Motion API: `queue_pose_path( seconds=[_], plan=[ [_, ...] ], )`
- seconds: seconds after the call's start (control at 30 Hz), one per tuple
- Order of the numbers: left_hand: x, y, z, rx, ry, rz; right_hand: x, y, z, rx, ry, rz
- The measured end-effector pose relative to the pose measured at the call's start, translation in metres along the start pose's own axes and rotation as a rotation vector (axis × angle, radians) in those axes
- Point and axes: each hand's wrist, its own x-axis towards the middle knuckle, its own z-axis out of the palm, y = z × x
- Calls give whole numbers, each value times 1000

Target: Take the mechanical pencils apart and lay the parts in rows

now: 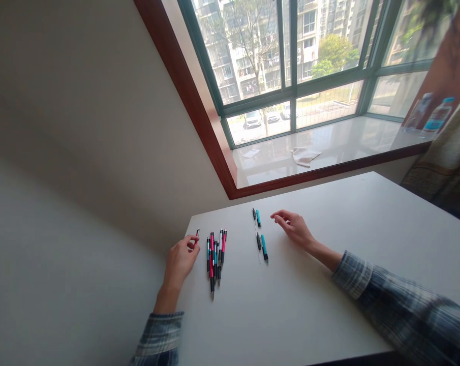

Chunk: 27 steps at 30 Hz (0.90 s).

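My left hand pinches a red pen at the white table's left edge, right beside a bunch of several red and teal pens. My right hand rests on the table with its fingers loosely curled and nothing in it. Just left of its fingertips lie taken-apart teal pen pieces. More teal and black pen pieces lie a little nearer to me.
A glossy window sill with a cloth and a slip of paper runs behind the table. Two bottles stand at its right end. A bare wall is on the left, and patterned fabric hangs on the right.
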Motion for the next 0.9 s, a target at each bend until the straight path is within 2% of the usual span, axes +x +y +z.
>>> queue_pose_path(
  seconds=[0.1,0.2,0.3,0.4,0.5,0.63,0.73,0.8,0.9],
  plan=[
    [12,38,-5,-209,-58,75,-3,-13,-4,-219,23,-233],
    [13,86,2,-467,-186,216,-4,-27,-7,-366,-3,-395],
    [7,128,16,-661,-305,346,-4,-35,-7,-484,-92,-474],
    [-1,152,28,-810,-384,425,-3,-37,-6,-525,-169,-491],
    [-6,155,36,-932,-487,397,-4,-35,-6,-486,-238,-430],
    [-8,146,48,-1247,-635,208,-7,-29,-8,-277,-295,-243],
    [-8,140,58,-1442,-678,109,-9,-26,-7,-95,-327,-81],
    [-8,139,63,-1507,-673,102,-10,-26,-5,108,-380,42],
    [-10,140,66,-1562,-676,157,-13,-32,-2,542,-577,282]
  ],
)
